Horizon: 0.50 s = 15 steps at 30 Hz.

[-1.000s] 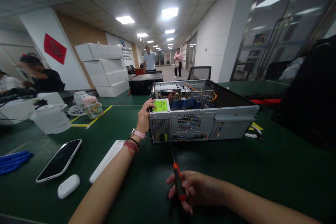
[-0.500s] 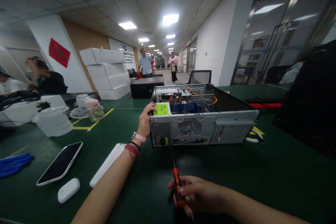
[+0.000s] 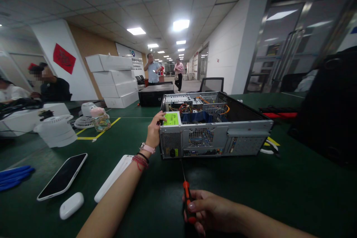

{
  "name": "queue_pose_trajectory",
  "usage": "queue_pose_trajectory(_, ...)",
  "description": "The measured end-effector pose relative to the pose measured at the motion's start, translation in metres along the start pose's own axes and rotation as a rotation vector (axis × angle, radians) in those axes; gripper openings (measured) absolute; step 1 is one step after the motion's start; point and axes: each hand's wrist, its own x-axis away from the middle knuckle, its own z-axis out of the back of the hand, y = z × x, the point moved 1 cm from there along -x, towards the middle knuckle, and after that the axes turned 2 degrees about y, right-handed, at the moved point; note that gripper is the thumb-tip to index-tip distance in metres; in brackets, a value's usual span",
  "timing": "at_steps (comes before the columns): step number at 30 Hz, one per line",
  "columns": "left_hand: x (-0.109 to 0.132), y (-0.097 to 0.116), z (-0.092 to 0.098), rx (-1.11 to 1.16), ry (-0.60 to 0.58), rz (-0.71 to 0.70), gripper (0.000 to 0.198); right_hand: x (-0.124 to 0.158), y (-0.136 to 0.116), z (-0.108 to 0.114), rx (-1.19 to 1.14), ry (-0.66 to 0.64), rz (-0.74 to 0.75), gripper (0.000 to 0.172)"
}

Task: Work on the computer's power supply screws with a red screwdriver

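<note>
An open desktop computer case (image 3: 208, 139) lies on its side, its rear panel toward me and wires and boards showing inside. My left hand (image 3: 154, 128) grips its left rear corner, fingers curled over the edge by the power supply with a yellow-green label (image 3: 172, 118). In my right hand (image 3: 205, 208) is a screwdriver (image 3: 187, 197) with a red and black handle, held between thumb and fingers. Its thin shaft points up and away, the tip close to the lower edge of the rear panel. Whether the tip touches a screw I cannot tell.
On the green table (image 3: 237, 193) to the left lie a phone (image 3: 63, 176), a white earbud case (image 3: 71, 205), a long white object (image 3: 113, 178) and blue gloves (image 3: 15, 176). White boxes (image 3: 115, 81) and a black case (image 3: 154, 95) stand behind. A black bag (image 3: 329, 108) is at right.
My right hand and the screwdriver are nearly in the same place, the fingers shifted slightly on the handle. My left hand stays on the case. The view has tilted a little; people behind have moved.
</note>
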Motion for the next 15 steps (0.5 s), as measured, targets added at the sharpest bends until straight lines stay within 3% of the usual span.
queue_pose_trajectory(15,0.000,0.001,-0.001,0.033,0.009,0.002,0.041,0.010,-0.010,-0.011,0.084,0.073,-0.030,0.046)
